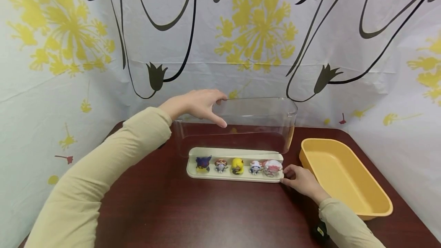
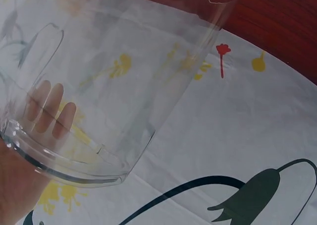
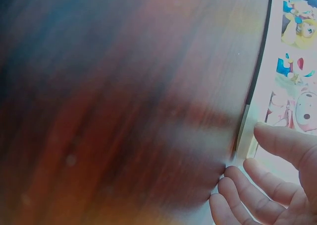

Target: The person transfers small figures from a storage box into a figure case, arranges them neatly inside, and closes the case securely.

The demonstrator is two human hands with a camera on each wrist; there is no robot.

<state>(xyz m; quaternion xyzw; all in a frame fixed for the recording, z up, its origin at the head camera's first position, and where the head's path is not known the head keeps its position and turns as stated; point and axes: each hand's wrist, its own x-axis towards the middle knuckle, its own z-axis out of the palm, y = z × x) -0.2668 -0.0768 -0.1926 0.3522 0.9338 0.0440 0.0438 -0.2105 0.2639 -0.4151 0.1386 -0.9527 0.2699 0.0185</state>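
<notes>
A clear plastic box (image 1: 256, 106) stands over or just behind a cream tray (image 1: 220, 176); whether the two touch, I cannot tell. My left hand (image 1: 203, 104) grips the box near its upper left, and its fingers show through the plastic in the left wrist view. Several small toy figures sit in a row on the tray, from a purple one (image 1: 203, 163) past a yellow one (image 1: 237, 166) to a pink-and-white one (image 1: 272, 167). At the tray's right end, my right hand (image 1: 301, 181) holds the corner between thumb and fingers.
A yellow rectangular bin (image 1: 344, 175) stands at the right of the dark red table (image 1: 206, 213), close beside my right hand. Behind the table hangs a white cloth (image 1: 206, 49) with yellow flowers and dark stems.
</notes>
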